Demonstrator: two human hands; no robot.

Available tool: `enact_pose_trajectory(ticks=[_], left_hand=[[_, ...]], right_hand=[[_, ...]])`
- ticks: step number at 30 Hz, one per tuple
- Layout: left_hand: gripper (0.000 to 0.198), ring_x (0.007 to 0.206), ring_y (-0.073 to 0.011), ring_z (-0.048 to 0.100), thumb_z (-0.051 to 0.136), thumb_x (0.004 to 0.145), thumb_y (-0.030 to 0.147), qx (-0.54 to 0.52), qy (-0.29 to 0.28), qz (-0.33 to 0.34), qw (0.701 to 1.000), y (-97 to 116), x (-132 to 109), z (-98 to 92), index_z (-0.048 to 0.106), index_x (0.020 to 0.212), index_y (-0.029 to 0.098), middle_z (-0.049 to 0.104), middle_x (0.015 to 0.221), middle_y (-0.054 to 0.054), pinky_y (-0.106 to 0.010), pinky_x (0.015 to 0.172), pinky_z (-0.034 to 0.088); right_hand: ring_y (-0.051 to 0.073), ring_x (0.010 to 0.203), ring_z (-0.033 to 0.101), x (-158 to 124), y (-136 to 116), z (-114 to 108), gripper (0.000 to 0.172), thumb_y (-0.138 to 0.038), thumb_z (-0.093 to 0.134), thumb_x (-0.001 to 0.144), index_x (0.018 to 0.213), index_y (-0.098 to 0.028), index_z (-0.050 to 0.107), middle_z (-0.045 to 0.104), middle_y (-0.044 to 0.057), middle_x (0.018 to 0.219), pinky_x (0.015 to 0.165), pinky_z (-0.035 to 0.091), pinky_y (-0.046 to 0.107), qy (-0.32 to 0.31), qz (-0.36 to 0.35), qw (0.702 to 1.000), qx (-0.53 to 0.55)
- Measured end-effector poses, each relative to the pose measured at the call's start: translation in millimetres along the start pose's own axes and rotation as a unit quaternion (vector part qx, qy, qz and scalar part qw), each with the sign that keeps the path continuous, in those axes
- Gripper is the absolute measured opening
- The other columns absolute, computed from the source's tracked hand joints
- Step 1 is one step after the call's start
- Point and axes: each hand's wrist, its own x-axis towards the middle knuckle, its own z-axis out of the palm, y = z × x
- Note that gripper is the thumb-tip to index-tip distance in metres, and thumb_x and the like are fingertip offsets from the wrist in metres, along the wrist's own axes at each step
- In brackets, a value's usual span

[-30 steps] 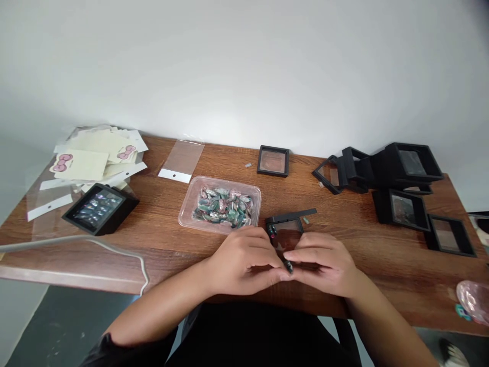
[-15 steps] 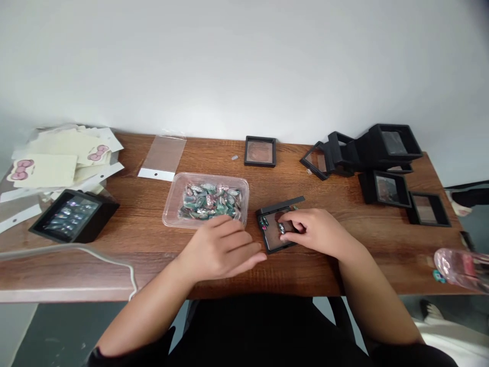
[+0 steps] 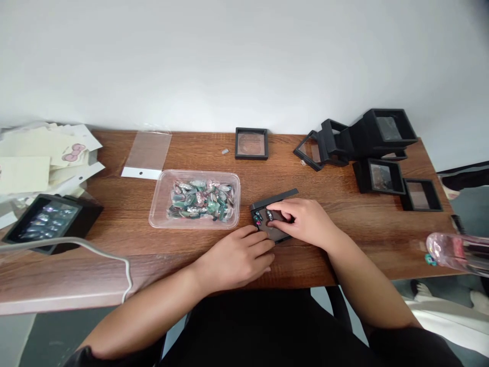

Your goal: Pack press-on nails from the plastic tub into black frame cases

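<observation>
Partway through, by the look of it. Black frame [image 3: 283, 240] sits on the table [image 3: 321, 191], right of the tub [image 3: 153, 214], its film facing up. Black flap [image 3: 275, 198] stands at its far edge; looks open to me. Small cluster of fake nails [image 3: 257, 218] lies at the left end of the film; can't count them. Film nearer the middle looks mostly bare, so I judge most of the layout is left. Plenty of loose nails [image 3: 198, 199] in the tub. Filled display box [image 3: 51, 219] at far left looks finished.

Right hand [image 3: 307, 219]: thumb and forefinger pinch a dark shiny nail [image 3: 270, 215] low over the film. Can't tell if it's touching down. Left hand [image 3: 237, 257]: fingers bent, close together, at the frame's near left corner; can't tell if it grips.

Vs half a second ago: left hand was clear of the frame, now it's up against or over that corner. Right hand still pinches the nail, now nearer the cluster. Camera view has also shifted.
</observation>
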Motion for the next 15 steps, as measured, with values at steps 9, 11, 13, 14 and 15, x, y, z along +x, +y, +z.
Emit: enact_pose_trajectory(ticks=[9,11,13,14,15], left_hand=[[0.017,0.11,-0.021,0.068,0.057,0.099,0.027,-0.005,0.015,-0.009,1.0,-0.6,-1.0,0.1,0.072,0.098,0.02,0.074,0.114,-0.005,-0.037,0.096,0.054],[0.017,0.11,-0.0214,0.068,0.057,0.098,0.026,-0.008,0.02,-0.011,1.0,-0.3,-1.3,1.1,0.072,0.096,0.019,0.075,0.113,-0.004,-0.038,0.096,0.054],[0.016,0.111,-0.0216,0.068,0.058,0.098,0.026,-0.016,0.026,-0.018,0.999,0.2,-2.3,2.9,0.072,0.097,0.018,0.075,0.112,-0.004,-0.037,0.097,0.054],[0.017,0.112,-0.0216,0.068,0.058,0.098,0.026,-0.021,0.028,-0.023,0.999,0.2,-3.2,3.9,0.072,0.099,0.017,0.075,0.111,-0.005,-0.037,0.098,0.054],[0.017,0.113,-0.0215,0.068,0.058,0.098,0.026,-0.025,0.027,-0.029,0.999,0.1,-4.1,4.8,0.071,0.102,0.016,0.076,0.11,-0.005,-0.036,0.098,0.054]], right_hand=[[0.011,0.061,0.053,-0.5,3.2,-0.5,0.025,-0.036,0.072,0.087,0.111,-0.027,0.072,0.062,-0.005,0.067,0.06,0.034,0.026,-0.013,0.004,1.0,0.01],[0.011,0.062,0.054,-0.2,3.8,-1.4,0.023,-0.037,0.071,0.088,0.109,-0.027,0.073,0.062,-0.005,0.067,0.061,0.035,0.026,-0.011,0.001,1.0,0.01],[0.012,0.063,0.055,0.2,3.9,-2.2,0.02,-0.035,0.069,0.09,0.106,-0.026,0.074,0.062,-0.004,0.068,0.062,0.035,0.026,-0.005,-0.003,1.0,0.009],[0.012,0.063,0.055,0.4,3.8,-2.4,0.019,-0.035,0.068,0.09,0.106,-0.026,0.074,0.063,-0.003,0.068,0.062,0.036,0.026,-0.002,-0.005,1.0,0.007],[0.012,0.064,0.055,0.6,3.6,-2.3,0.018,-0.034,0.067,0.091,0.106,-0.026,0.074,0.063,-0.003,0.069,0.062,0.036,0.026,0.001,-0.007,1.0,0.005]])
